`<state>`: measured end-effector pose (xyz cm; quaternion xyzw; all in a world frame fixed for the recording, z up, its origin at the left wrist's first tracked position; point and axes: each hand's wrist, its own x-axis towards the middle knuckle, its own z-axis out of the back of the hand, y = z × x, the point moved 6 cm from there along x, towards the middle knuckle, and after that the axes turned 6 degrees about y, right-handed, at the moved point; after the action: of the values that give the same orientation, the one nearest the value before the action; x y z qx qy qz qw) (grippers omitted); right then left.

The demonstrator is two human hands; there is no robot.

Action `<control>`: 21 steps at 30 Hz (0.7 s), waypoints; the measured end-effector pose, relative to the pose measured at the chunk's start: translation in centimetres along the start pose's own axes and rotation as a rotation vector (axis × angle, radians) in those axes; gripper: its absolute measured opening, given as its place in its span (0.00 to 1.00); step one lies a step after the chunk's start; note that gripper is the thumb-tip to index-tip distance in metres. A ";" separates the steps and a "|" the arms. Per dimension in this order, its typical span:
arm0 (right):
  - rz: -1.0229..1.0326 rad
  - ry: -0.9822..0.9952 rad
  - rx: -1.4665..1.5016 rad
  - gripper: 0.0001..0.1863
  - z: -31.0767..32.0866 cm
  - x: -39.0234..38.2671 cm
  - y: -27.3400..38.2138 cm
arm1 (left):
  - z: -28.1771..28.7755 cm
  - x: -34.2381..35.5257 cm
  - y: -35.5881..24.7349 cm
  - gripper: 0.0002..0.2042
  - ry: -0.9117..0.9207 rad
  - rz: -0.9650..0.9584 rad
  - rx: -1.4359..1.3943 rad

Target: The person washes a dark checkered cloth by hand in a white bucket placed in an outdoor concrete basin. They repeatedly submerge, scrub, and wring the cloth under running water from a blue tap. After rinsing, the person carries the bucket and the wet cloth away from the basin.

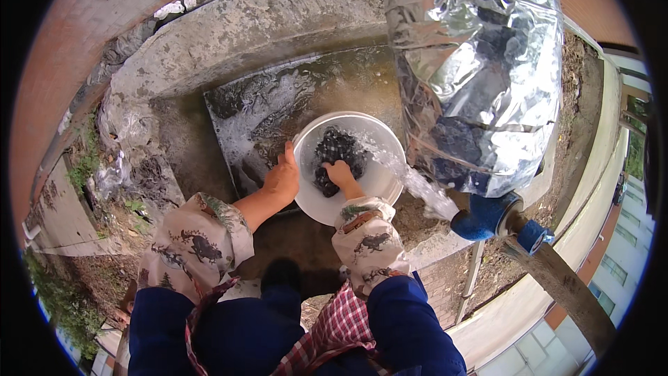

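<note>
Seen from above, a person bends over a wet concrete wash basin (229,42). A white plastic bowl (379,181) sits on a dark flat slab (240,115) inside the basin, under a stream of water (417,184) that runs from a blue tap (487,214) at the right. The left hand (282,179) grips the bowl's left rim, its fingers closed on the edge. The right hand (339,173) reaches into the bowl, its fingers pressed into a clump of dark berries (337,150) lying in the bowl's middle; whether they are clamped on it cannot be told. Both forearms wear printed sleeve covers (365,240). A large foil-wrapped tank (473,63) stands just right of the bowl.
</note>
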<state>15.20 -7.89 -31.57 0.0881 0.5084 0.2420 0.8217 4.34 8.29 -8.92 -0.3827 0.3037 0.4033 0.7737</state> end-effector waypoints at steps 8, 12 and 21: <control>0.245 -0.150 -0.372 0.23 13.4 -18.2 16.2 | -0.3 0.1 1.2 0.36 -0.036 -0.026 -0.004; 0.567 -0.344 -0.267 0.17 17.0 -24.6 17.0 | -0.4 0.4 0.3 0.36 -0.016 -0.047 0.012; 0.779 -0.002 0.720 0.19 22.2 -35.9 18.6 | 3.4 -4.8 -4.3 0.40 -0.503 -0.498 0.180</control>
<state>15.79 -7.00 14.58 0.5472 0.4881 0.3396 0.5891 6.18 7.63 -1.92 -0.2641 0.0354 0.2556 0.9293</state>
